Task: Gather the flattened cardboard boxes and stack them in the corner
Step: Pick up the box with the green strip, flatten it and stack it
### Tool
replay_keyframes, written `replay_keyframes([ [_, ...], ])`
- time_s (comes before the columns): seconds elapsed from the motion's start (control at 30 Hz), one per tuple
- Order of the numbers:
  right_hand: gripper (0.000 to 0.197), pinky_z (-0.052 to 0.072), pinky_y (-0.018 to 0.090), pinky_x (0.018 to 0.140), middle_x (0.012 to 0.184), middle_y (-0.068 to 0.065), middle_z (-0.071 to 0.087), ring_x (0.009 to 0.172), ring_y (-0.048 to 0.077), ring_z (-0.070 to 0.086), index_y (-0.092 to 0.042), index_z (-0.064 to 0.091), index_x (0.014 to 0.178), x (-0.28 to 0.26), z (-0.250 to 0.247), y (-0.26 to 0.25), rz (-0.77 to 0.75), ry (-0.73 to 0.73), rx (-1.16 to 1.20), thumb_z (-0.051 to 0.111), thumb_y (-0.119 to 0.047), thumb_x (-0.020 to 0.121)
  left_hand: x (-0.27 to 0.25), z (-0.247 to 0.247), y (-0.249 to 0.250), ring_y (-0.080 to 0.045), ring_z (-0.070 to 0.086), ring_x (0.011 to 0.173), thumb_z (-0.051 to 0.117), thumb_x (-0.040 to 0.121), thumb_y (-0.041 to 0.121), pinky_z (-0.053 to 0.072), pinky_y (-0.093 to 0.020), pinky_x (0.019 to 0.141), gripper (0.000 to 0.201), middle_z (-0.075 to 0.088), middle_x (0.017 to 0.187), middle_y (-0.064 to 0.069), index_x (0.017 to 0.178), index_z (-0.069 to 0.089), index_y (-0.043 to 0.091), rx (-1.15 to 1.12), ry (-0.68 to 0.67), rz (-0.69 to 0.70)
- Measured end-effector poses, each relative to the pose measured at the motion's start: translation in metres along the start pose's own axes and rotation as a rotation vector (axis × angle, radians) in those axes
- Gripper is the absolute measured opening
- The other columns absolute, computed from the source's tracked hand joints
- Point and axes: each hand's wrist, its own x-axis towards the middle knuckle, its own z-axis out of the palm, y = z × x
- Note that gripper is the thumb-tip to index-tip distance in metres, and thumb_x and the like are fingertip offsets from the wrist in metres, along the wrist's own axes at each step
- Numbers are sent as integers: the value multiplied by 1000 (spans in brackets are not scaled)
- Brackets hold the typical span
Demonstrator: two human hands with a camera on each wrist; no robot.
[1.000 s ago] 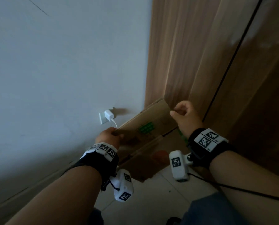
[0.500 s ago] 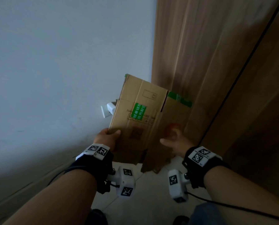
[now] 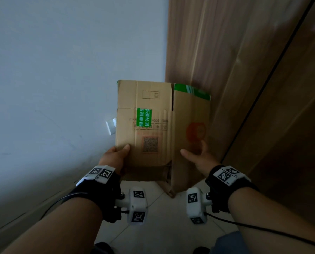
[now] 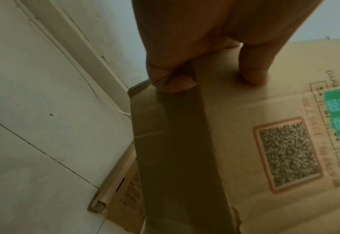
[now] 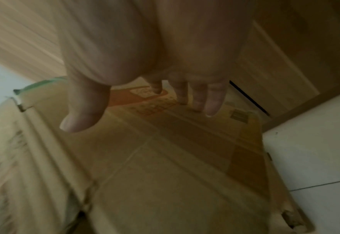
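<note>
Flattened box upright in the corner, your two hands on its near face.

Nearest you, your left hand [image 3: 116,156] pinches the left edge of the flattened cardboard box [image 3: 160,132], thumb on the printed face, fingers curled behind. Your right hand [image 3: 198,154] lies spread on the box's right panel, fingers straight, thumb out; pressing, not gripping. The box stands on end, its lower corner at the floor [image 3: 164,222], top edge toward the wooden panel [image 3: 226,61]. Behind the box, low down, the left wrist view shows another flattened cardboard piece [image 4: 125,194] already on the floor in the corner. Beyond the box's left edge, a wall socket [image 3: 110,126]. Judgement: stacking under way; this box not yet released, any others out of view.
</note>
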Motion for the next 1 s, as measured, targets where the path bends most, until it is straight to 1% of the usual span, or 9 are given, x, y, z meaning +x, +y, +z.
replay_keyframes([
  [0.23,97,30,45,110,153,5,31,139,29,32,-29,13,150,2,-21,0,29,125,73,72,-40,74,7,-6,0,-25,56,75,56,88,32,42,-29,51,9,63,90,-6,88,59,24,-64,-33,-24],
  [0.4,105,31,49,110,156,4,25,139,32,32,-31,10,150,3,-35,1,89,147,144,68,-57,67,10,-11,1,-25,56,88,54,88,35,41,-28,51,20,62,103,-6,105,58,25,-119,-53,-42],
  [0.5,101,36,50,108,147,4,42,130,31,44,-28,29,146,1,-37,-1,99,68,189,69,-63,60,9,-11,3,-25,54,88,51,89,37,41,-28,52,18,61,107,-8,99,58,25,-124,-48,-49],
  [0.57,107,39,52,105,136,1,56,120,29,54,-30,45,136,6,-39,1,79,1,237,74,-72,42,10,-9,4,-23,52,81,48,89,42,40,-26,51,21,59,103,-8,95,58,24,-108,-16,-29],
  [0.67,108,38,54,105,131,-1,61,119,27,56,-35,49,132,13,-37,4,51,-74,243,73,-77,35,7,-1,5,-21,52,79,43,91,45,48,-32,61,31,56,96,-4,111,50,22,-7,21,28],
  [0.77,94,39,54,104,125,0,64,117,27,57,-35,55,122,4,-24,-4,47,-134,200,72,-74,39,1,9,2,-19,51,87,46,90,45,52,-40,77,37,55,108,-5,115,43,17,31,-19,45],
  [0.87,47,41,54,102,121,3,64,111,28,58,-37,57,101,-4,-16,-10,70,-115,174,64,-65,65,-10,16,0,-18,50,93,49,89,46,46,-43,82,46,50,117,-2,124,40,19,-21,-93,9],
  [0.9,39,42,53,101,121,4,63,111,28,58,-35,56,102,-3,-15,-11,71,-109,177,62,-60,73,-14,19,1,-18,48,100,48,89,47,43,-43,85,48,48,118,1,129,38,23,-36,-130,-1],
  [1.0,44,44,52,98,121,5,63,109,29,59,-29,52,116,1,-13,-10,73,-115,199,58,-54,81,-26,25,4,-15,38,112,45,89,50,35,-47,94,57,41,121,7,140,28,34,-28,-236,2],
])
